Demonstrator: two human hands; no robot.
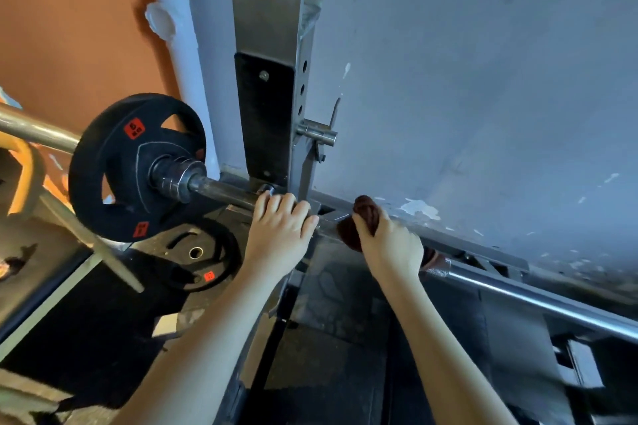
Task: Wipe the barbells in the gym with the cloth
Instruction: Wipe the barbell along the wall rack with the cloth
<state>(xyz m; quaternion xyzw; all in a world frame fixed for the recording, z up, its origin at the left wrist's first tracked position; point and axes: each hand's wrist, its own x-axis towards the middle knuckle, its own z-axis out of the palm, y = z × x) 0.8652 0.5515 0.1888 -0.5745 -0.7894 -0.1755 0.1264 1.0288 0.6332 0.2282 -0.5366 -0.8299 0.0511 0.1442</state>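
A steel barbell (538,297) runs from the left middle down to the right edge, resting on a rack. A black weight plate (117,183) with red labels sits on its left sleeve. My left hand (279,235) grips the bar just right of the sleeve, next to the rack upright. My right hand (390,245) holds a dark brown cloth (362,214) wrapped around the bar a short way to the right of the left hand. The bar under both hands is hidden.
The grey rack upright (269,45) with a pin (317,134) stands right behind the bar against a grey wall (483,79). A second black plate (200,255) lies on the floor below. A white pipe (176,28) and an orange wall are at left.
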